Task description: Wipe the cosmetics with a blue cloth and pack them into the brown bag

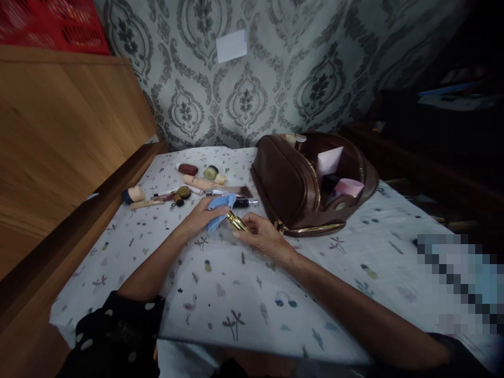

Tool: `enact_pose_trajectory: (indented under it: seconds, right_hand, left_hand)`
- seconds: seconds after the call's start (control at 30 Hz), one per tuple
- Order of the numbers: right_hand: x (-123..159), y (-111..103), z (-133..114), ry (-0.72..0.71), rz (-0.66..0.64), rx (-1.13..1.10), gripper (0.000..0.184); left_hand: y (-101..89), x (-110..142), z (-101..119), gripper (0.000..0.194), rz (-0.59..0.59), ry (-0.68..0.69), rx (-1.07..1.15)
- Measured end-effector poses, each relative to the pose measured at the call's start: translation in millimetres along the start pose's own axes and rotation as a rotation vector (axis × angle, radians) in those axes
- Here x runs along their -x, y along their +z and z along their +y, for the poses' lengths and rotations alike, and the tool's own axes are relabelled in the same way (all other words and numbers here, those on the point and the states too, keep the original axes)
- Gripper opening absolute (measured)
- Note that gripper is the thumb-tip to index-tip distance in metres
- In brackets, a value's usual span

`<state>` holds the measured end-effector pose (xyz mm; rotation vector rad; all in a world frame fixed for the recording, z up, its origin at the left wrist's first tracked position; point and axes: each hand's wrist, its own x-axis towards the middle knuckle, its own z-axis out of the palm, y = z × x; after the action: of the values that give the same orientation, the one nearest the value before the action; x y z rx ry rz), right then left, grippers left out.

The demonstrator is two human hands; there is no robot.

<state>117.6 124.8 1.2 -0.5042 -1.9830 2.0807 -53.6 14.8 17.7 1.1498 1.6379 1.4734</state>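
Note:
My left hand [200, 216] is closed on a crumpled blue cloth [221, 206], which meets the narrow end of a small gold bottle [238, 222]. Fingers of my right hand [262, 233] grip that bottle at its wider end, tilted above the table. Just beyond both hands lie a black tube [244, 203] with a silvery end and a clear-and-brown tube [232, 191]. To the right of my right hand sits a brown leather bag [285, 181], unzipped, with a pink item [348, 187] and a pale packet [329, 160] inside.
More cosmetics lie at the back left: a dark red bottle [187, 169], a round green-lidded jar [211, 172], a peach tube [199, 182] and a thick brush [134, 195]. A patterned cloth covers the table [252, 299]. Wooden furniture [71, 121] borders the left side.

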Motion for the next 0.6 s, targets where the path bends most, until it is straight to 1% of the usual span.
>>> enact_pose_trajectory:
  seconds: [0.07,0.13,0.23,0.33,0.4,0.5,0.6]
  right_hand:
    - [-1.3,-0.7,2.1,-0.069,0.046,0.033,0.047]
    - [-2.4,-1.0,4.1,-0.117,0.061,0.046,0.047]
    - [-2.1,-0.6,5.6,-0.13,0.08,0.027,0.048]
    - [0.1,-0.2,4.4,-0.108,0.089,0.016,0.046]
    - [1.3,-0.2,3.2,-0.074,0.053,0.008,0.047]
    - [1.2,-0.3,3.0,0.014,-0.012,-0.052,0.056]
    - [0.4,-0.1,4.1,0.065,-0.033,-0.11,0.061]
  left_hand:
    - [-0.8,-0.8,-2.7,0.036,0.022,0.003,0.013]
    - [-1.7,-1.8,-5.7,0.036,0.043,0.006,0.029]
    - [-2.5,-3.5,-9.6,0.037,0.063,0.002,0.058]
    - [-2.0,-4.6,-11.8,0.037,0.082,-0.004,0.108]
    - [-1.2,-4.7,-12.2,0.039,0.096,-0.004,0.143]
    - [-0.2,-4.5,-12.0,0.042,0.103,0.007,0.175]
    - [-0.1,-5.0,-12.6,0.044,0.113,0.011,0.194]
